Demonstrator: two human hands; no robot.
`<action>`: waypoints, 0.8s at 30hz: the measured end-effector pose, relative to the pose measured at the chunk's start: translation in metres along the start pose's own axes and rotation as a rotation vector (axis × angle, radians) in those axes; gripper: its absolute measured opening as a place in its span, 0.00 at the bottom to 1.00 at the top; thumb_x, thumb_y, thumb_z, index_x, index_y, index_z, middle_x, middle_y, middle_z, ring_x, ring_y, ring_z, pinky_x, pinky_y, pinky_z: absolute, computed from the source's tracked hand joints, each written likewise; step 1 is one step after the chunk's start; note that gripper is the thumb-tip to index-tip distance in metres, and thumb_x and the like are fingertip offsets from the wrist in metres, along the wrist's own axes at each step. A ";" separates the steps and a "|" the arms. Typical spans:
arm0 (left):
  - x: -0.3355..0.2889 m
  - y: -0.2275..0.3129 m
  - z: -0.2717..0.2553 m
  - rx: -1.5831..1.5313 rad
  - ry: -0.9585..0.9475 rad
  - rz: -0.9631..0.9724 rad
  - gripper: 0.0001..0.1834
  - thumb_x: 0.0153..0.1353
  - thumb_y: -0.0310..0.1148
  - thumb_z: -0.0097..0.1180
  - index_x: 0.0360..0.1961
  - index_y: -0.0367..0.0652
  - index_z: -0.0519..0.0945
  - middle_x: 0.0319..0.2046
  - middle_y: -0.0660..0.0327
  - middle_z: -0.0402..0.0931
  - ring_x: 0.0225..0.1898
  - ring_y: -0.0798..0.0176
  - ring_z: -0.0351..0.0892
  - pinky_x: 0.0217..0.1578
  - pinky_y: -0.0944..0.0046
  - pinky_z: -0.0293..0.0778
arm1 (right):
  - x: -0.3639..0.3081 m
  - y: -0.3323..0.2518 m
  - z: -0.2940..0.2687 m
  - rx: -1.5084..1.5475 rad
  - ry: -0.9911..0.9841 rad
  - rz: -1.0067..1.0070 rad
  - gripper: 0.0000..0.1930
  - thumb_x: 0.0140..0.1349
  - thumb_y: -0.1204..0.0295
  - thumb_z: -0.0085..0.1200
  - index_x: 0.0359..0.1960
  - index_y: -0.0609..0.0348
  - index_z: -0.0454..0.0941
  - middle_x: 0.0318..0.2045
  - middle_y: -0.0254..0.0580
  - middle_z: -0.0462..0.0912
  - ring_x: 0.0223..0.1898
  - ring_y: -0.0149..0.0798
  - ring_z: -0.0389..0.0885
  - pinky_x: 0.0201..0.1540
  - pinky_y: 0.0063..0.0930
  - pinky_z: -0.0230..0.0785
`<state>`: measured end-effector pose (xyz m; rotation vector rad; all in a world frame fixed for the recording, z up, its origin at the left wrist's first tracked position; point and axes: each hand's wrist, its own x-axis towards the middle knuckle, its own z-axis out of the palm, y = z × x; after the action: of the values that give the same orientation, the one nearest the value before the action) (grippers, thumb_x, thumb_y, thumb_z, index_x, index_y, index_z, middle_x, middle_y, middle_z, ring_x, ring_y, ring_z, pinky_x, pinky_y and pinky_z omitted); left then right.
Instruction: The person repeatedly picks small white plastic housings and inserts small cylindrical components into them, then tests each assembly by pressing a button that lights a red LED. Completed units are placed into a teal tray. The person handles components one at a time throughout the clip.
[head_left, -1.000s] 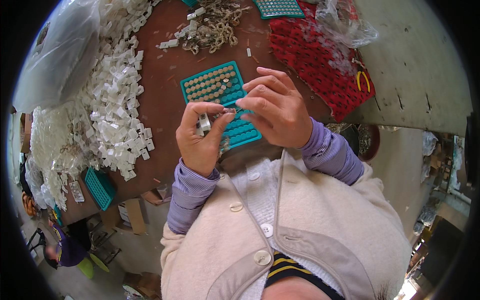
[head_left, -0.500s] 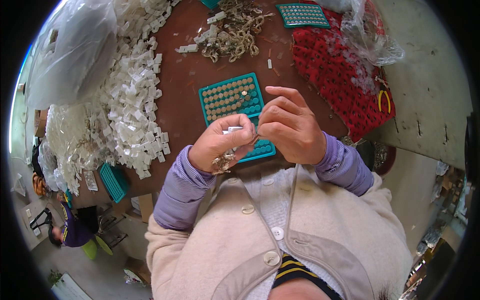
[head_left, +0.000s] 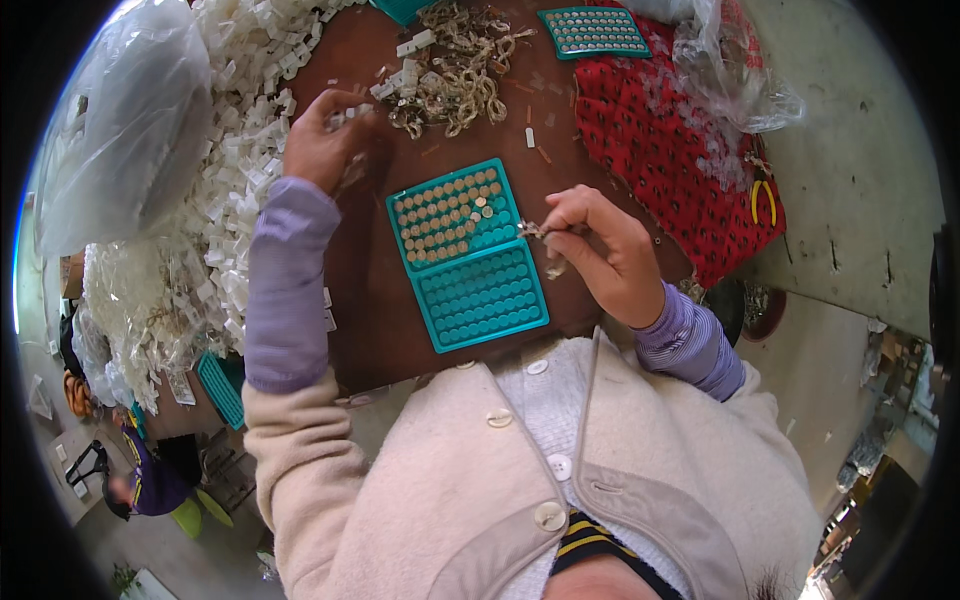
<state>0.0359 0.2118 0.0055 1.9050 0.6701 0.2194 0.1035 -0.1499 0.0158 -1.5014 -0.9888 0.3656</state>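
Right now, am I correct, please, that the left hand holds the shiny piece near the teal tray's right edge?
Wrong hand: the head view shows the right hand holding the shiny piece near the right edge of the teal tray.

Soft light | glare, left rim | left grip (head_left: 326, 142) blurred (slightly) | edges bowed, corners black

Tray (head_left: 482, 304) is teal; discs (head_left: 436, 218) in upper half are mostly tan. Tabletop (head_left: 362, 300) is reddish-brn. Cloth (head_left: 650, 160) is red w/ blk spots. Pliers handles (head_left: 773, 203) are yel. Small plastic pcs. (head_left: 236, 158) are wht. Oversleeves (head_left: 690, 345) are lilac w/ fine pale stripes. Jacket (head_left: 420, 480) is cream, trim (head_left: 655, 508) gray-beige. Collar (head_left: 588, 540) is blk w/ yel. stripes.
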 end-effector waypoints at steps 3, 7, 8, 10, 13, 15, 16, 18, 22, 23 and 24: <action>-0.073 0.024 0.007 -0.361 -0.065 0.104 0.14 0.70 0.32 0.69 0.55 0.42 0.85 0.35 0.69 0.82 0.26 0.77 0.75 0.27 0.76 0.71 | 0.012 -0.007 0.023 0.324 0.000 0.131 0.04 0.75 0.80 0.56 0.47 0.62 0.78 0.38 0.37 0.84 0.45 0.28 0.84 0.48 0.28 0.79; -0.159 0.036 0.028 -0.620 -0.122 -0.087 0.14 0.73 0.30 0.66 0.57 0.39 0.84 0.35 0.68 0.82 0.26 0.79 0.72 0.26 0.78 0.66 | 0.027 -0.011 0.063 0.358 -0.001 0.016 0.02 0.76 0.78 0.58 0.46 0.62 0.79 0.43 0.37 0.85 0.46 0.27 0.84 0.43 0.23 0.79; -0.171 0.034 0.036 -0.657 -0.092 -0.082 0.15 0.73 0.29 0.66 0.57 0.38 0.83 0.37 0.66 0.84 0.26 0.79 0.72 0.26 0.78 0.66 | 0.025 -0.013 0.067 0.354 -0.053 0.089 0.02 0.76 0.78 0.57 0.46 0.61 0.80 0.46 0.39 0.86 0.48 0.27 0.84 0.45 0.23 0.79; -0.185 0.028 0.047 -0.620 0.050 0.007 0.15 0.71 0.26 0.67 0.56 0.38 0.80 0.46 0.57 0.88 0.26 0.79 0.72 0.26 0.78 0.66 | 0.022 -0.016 0.074 0.363 -0.088 0.195 0.02 0.76 0.77 0.58 0.46 0.61 0.80 0.49 0.39 0.86 0.49 0.27 0.83 0.44 0.21 0.78; -0.198 0.017 0.065 -0.701 0.222 0.108 0.16 0.69 0.24 0.69 0.54 0.40 0.78 0.48 0.55 0.89 0.26 0.80 0.71 0.27 0.78 0.67 | 0.014 -0.017 0.078 0.341 -0.045 0.242 0.03 0.75 0.75 0.60 0.42 0.62 0.81 0.42 0.32 0.83 0.44 0.23 0.81 0.40 0.20 0.77; -0.202 0.012 0.071 -0.702 0.171 0.125 0.15 0.69 0.23 0.70 0.53 0.40 0.79 0.48 0.55 0.89 0.27 0.80 0.71 0.27 0.78 0.67 | 0.011 -0.016 0.086 0.283 -0.028 0.212 0.03 0.71 0.75 0.62 0.40 0.61 0.81 0.36 0.35 0.85 0.40 0.31 0.81 0.44 0.30 0.73; -0.203 0.009 0.073 -0.708 0.152 0.120 0.15 0.69 0.23 0.70 0.53 0.41 0.79 0.48 0.55 0.89 0.27 0.80 0.71 0.27 0.78 0.67 | 0.010 -0.016 0.089 0.256 -0.021 0.197 0.03 0.69 0.75 0.63 0.39 0.60 0.81 0.33 0.37 0.85 0.38 0.35 0.82 0.46 0.35 0.72; -0.206 0.005 0.074 -0.602 0.161 0.171 0.15 0.67 0.23 0.72 0.51 0.41 0.81 0.43 0.62 0.87 0.29 0.80 0.73 0.30 0.77 0.69 | 0.007 -0.018 0.092 0.160 -0.026 0.159 0.03 0.68 0.75 0.62 0.38 0.59 0.80 0.32 0.38 0.84 0.37 0.39 0.81 0.45 0.37 0.70; -0.203 -0.003 0.063 -0.295 0.176 0.339 0.17 0.60 0.22 0.77 0.46 0.41 0.82 0.36 0.67 0.82 0.34 0.73 0.76 0.37 0.70 0.75 | 0.007 -0.024 0.083 -0.247 -0.126 -0.099 0.05 0.67 0.80 0.60 0.34 0.58 0.77 0.31 0.39 0.79 0.33 0.38 0.79 0.45 0.35 0.69; -0.203 -0.004 0.060 -0.242 0.150 0.412 0.17 0.59 0.22 0.78 0.45 0.41 0.82 0.36 0.66 0.82 0.35 0.72 0.77 0.38 0.69 0.75 | 0.008 -0.025 0.078 -0.217 -0.177 -0.098 0.05 0.66 0.80 0.60 0.34 0.57 0.77 0.31 0.40 0.79 0.34 0.41 0.79 0.46 0.36 0.68; -0.204 -0.004 0.057 -0.188 0.132 0.473 0.17 0.57 0.22 0.78 0.44 0.41 0.82 0.36 0.65 0.82 0.35 0.71 0.77 0.39 0.68 0.76 | 0.009 -0.026 0.074 -0.185 -0.225 -0.096 0.05 0.65 0.81 0.60 0.34 0.57 0.77 0.31 0.40 0.78 0.34 0.44 0.79 0.47 0.38 0.67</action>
<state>-0.1093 0.0571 0.0083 1.8519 0.2616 0.6889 0.0458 -0.0974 0.0267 -1.5959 -1.2981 0.3883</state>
